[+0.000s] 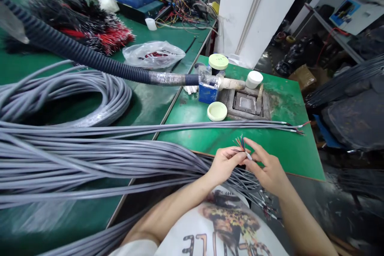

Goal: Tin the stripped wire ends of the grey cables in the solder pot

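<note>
Coloured wire ends [240, 143] pinched between left fingers [232, 155], right fingers [255, 149].

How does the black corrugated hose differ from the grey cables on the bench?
The black corrugated hose is ribbed, while the grey cables are smooth. The hose is a single thick run; the cables are many thinner lines. The hose has a silver foil wrap near one end; the cables show none along their lengths. Both lie across the green workbench.
</note>
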